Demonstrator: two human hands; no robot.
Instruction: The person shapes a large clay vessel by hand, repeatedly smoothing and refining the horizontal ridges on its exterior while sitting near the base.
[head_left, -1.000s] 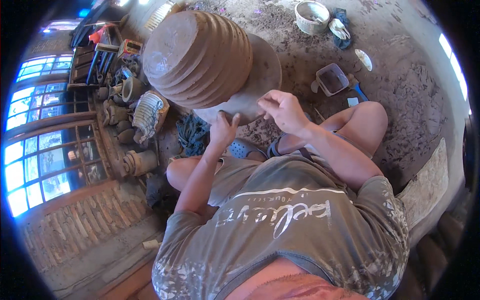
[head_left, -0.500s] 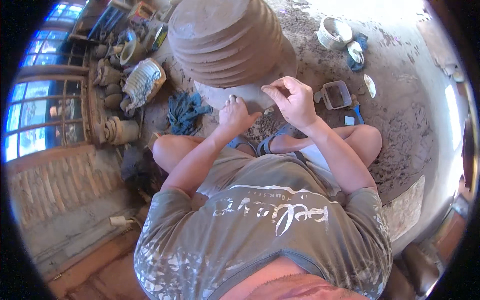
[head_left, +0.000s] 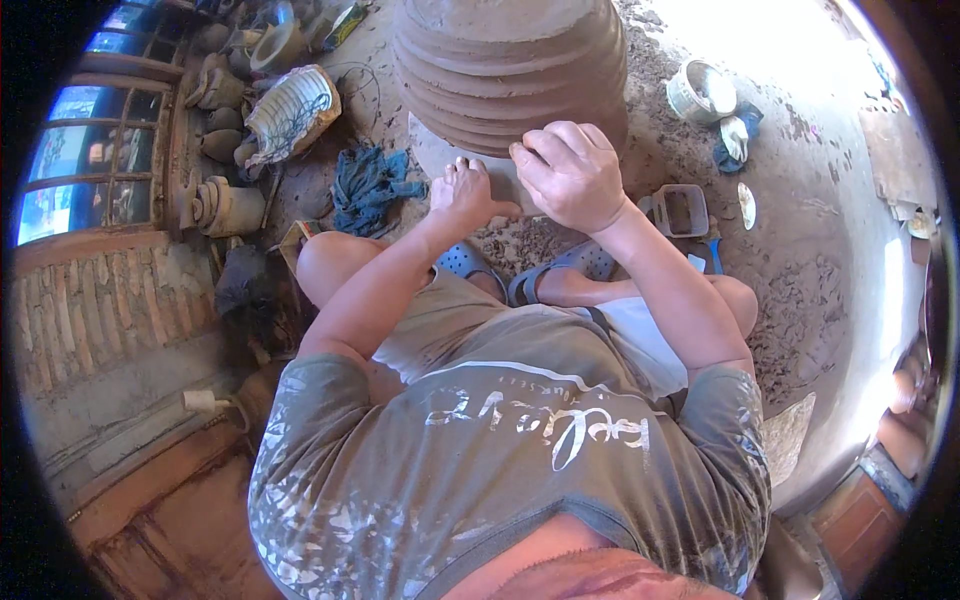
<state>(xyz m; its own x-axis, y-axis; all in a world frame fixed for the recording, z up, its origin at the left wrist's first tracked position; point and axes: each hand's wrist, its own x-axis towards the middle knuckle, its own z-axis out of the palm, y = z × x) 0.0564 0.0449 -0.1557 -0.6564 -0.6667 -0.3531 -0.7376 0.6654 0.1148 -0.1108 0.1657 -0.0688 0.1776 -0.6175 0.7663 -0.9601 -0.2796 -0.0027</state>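
Observation:
A large, ribbed brown clay pot (head_left: 510,85) stands in front of me on a flat, pale grey board (head_left: 428,148). My left hand (head_left: 465,188) rests at the board's near edge, fingers pointing forward and thumb stretched out to the right, holding nothing. Close to the pot's lower near side is my right hand (head_left: 572,178), raised with its fingers curled in and the thumb against them. Whatever may be between those fingertips is hidden. Both forearms reach forward over my crossed legs.
A dark teal cloth (head_left: 370,193) lies left of the board, near a ribbed whitish container (head_left: 293,115). On the right are a white bucket (head_left: 700,92), a clear rectangular tub (head_left: 684,211) and a blue-handled tool (head_left: 715,256). Clay scraps litter the floor (head_left: 815,290).
The whole view has shifted, so the pot sits higher and further right. My right hand's fingers have curled tighter. My left hand remains by the board's near edge.

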